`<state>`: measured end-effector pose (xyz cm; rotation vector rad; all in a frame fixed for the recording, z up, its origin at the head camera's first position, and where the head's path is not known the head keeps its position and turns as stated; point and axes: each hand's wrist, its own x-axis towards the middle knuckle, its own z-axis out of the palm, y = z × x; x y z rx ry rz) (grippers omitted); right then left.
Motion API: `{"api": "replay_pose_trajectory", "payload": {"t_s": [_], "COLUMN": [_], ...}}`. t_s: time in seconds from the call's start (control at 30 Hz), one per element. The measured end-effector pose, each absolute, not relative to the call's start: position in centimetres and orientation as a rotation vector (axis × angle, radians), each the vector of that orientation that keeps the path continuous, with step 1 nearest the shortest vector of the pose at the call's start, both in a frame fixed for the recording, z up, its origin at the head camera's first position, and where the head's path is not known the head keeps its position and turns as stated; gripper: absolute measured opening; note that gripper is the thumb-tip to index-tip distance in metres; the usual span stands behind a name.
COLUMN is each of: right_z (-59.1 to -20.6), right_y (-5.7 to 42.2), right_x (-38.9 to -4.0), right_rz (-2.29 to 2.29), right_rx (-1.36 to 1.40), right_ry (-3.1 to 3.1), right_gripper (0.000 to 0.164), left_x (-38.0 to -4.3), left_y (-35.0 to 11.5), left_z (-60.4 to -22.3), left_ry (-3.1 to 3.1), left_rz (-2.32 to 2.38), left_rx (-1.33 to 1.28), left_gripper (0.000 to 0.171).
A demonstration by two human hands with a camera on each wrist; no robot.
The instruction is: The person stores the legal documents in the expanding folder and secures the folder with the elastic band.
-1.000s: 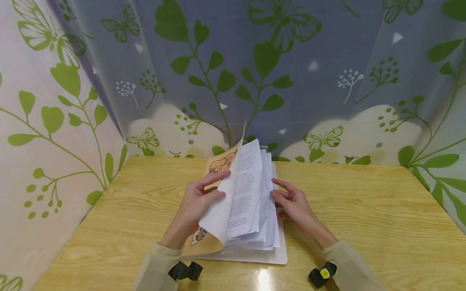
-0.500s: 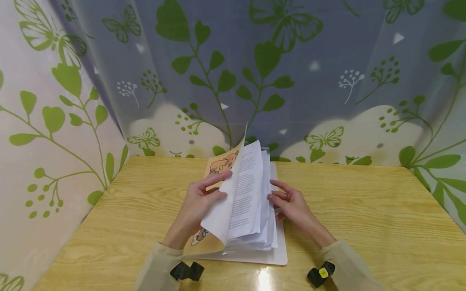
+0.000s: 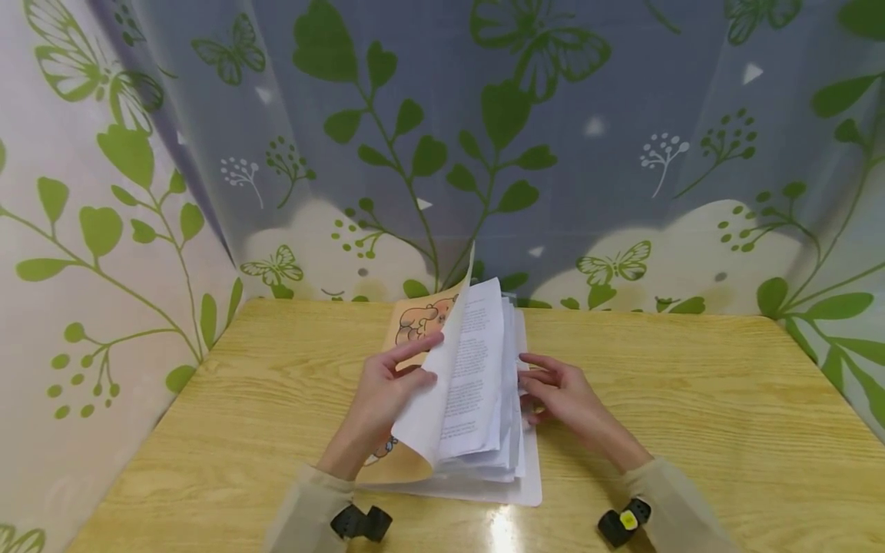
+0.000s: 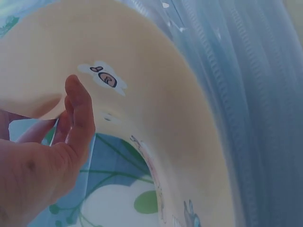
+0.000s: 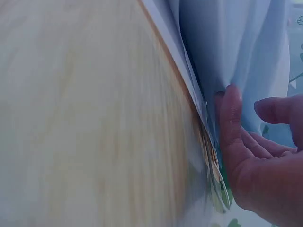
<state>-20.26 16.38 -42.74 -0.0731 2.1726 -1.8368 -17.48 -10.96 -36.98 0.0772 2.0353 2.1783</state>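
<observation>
A folder (image 3: pixel 531 491) with an orange cover (image 3: pixel 408 468) printed with cartoon animals stands partly open on the table. Its cover curls up to the left, showing a white inner side. My left hand (image 3: pixel 380 392) pinches the free edge of this cover; in the left wrist view the fingers lie on its printed face. Inside, a thick bundle of printed sheets (image 3: pixel 473 369) leans up in plastic sleeves (image 4: pixel 265 118). At the bundle's right edge, my right hand (image 3: pixel 563 392) touches the sheets with extended fingertips, the thumb apart from them in the right wrist view (image 5: pixel 265 161).
A wooden table (image 3: pixel 677 384) carries the folder near its middle. Behind it hangs a cloth (image 3: pixel 622 153) with green leaves and butterflies, and a similar cloth hangs at the left side. Each wrist wears a small black device (image 3: pixel 361 524).
Both hands have shifted slightly nearer the body. The upper corners of the cover and sheets have dropped a little, and the left hand has moved slightly right with the cover.
</observation>
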Motion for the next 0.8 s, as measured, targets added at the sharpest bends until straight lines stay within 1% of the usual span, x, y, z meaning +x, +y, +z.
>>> {"api": "replay_pose_trajectory", "payload": {"t_s": [0.17,0.33,0.57,0.8], "right_z": [-42.8,-42.5,-42.3,-42.3], "right_y": [17.5,18.9,20.5,21.5], "right_x": [-20.1,-19.8,-19.5,-19.5], "right_rz": [-1.820,-1.787,-1.708,-1.588], "right_rx": [-0.084,-0.109,-0.122,-0.124], "right_ry": [2.192,2.253,2.361,2.531], "right_gripper": [0.056,0.055,0.057,0.053], "left_x": [-17.3,-17.2,-17.2,-17.3], "left_y": [-10.4,-9.9,-9.4,-9.1], "left_z": [-37.4,-37.9,-38.5,-39.0], "left_ry": [2.020,2.054,2.066,2.081], "left_rz": [2.194,2.182,2.167,2.141], "left_rx": [0.074,0.095,0.100,0.126], "left_gripper": [0.056,0.053,0.053,0.054]}}
